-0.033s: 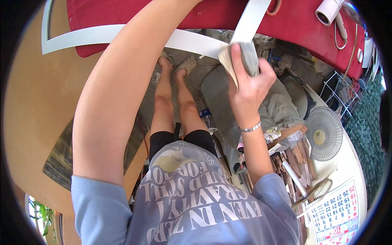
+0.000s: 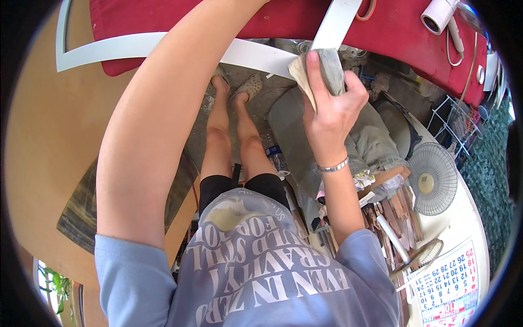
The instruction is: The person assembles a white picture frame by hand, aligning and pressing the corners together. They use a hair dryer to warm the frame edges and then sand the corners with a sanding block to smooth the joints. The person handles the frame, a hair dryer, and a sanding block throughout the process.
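Observation:
My right hand [image 2: 335,106] grips a sanding block [image 2: 331,70], grey with a cream sheet of folded paper along its left side. The index finger lies along the top of the block, and the thumb is hidden. The block rests over the near right corner of a flat white frame [image 2: 261,53], covering that corner. One strip of the frame runs left under my left forearm, another runs away over the red cloth. My left arm [image 2: 158,103] reaches far across the frame, and its hand is beyond the upper edge of the picture.
A red cloth [image 2: 403,38] covers the table. On it lie a tape roll [image 2: 368,11] and a pale pink hair dryer [image 2: 437,15]. At right stand a fan [image 2: 432,179], a wire rack [image 2: 452,125] and wood strips [image 2: 400,215]. A bottle [image 2: 277,159] stands beside my legs.
My right hand has shifted slightly away from me with the sanding block, which now covers the frame's corner more. The left arm stays practically where it was.

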Available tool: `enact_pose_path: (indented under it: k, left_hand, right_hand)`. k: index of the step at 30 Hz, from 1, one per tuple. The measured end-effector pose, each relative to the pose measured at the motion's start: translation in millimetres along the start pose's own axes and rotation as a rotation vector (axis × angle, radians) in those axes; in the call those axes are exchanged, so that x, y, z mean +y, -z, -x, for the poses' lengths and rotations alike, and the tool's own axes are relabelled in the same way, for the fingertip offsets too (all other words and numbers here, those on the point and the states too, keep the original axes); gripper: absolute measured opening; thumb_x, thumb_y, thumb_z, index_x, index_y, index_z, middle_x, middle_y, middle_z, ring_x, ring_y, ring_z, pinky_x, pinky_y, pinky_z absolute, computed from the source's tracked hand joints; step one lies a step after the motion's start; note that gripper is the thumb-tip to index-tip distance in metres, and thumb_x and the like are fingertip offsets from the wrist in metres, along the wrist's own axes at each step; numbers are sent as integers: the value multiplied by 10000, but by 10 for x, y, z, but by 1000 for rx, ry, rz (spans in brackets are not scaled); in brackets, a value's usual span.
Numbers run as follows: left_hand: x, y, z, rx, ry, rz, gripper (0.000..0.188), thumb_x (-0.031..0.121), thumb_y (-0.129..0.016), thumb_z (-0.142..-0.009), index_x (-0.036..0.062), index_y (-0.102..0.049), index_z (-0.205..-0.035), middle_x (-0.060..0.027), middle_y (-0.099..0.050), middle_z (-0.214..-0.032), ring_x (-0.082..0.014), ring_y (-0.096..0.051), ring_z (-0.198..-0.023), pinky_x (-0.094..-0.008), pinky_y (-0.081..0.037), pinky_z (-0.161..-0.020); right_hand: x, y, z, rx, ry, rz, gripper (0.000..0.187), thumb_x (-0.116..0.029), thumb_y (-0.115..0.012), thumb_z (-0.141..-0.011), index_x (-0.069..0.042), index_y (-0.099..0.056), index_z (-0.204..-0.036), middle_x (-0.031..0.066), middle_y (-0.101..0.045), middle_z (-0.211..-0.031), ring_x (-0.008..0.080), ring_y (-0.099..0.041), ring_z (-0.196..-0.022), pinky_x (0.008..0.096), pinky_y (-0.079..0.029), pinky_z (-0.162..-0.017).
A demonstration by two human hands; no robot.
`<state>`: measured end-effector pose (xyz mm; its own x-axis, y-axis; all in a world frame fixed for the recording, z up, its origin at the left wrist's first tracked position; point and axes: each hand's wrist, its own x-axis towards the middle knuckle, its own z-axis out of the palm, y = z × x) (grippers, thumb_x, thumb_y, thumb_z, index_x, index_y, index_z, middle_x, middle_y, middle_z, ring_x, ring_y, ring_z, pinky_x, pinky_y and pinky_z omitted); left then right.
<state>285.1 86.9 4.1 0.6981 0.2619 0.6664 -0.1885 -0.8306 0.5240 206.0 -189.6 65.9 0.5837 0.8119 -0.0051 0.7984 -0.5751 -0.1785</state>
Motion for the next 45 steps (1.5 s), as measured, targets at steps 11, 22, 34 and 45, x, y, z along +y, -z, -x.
enact_pose_path:
  k: [11,22,34,45]
  left_hand:
    - [13,0,-3,2,5,-15,350,372,-706,-922,67,-546,-982,-140,-572,-955,-334,-570,-939,-424,-427,-840]
    - [15,10,-6,-3,3,-10,343,359,-713,-919,65,-545,-978,-140,-571,-944,-337,-570,-931,-424,-427,-832]
    - [18,13,-13,10,-1,4,331,343,-714,-921,61,-551,-976,-139,-572,-938,-333,-572,-931,-421,-432,-832]
    - [23,23,-17,-23,12,19,330,342,-713,-921,65,-542,-978,-134,-564,-940,-335,-565,-934,-422,-429,-834]
  right_hand:
    - [27,-22,36,105,51,-19,668,-104,-807,-736,-220,-701,-1386,129,-526,-1087,325,-488,-1032,414,-415,-942]
    - [-5,28,-1,41,6,8,558,-166,-781,-836,-215,-702,-1386,157,-508,-1100,327,-477,-1032,406,-411,-938]
    - [23,-15,55,106,6,-20,635,-99,-778,-784,-244,-694,-1397,147,-514,-1094,331,-487,-1045,422,-414,-954]
    - [42,-17,23,218,106,2,727,-78,-727,-729,-255,-660,-1431,127,-483,-1100,308,-474,-1053,384,-413,-865]
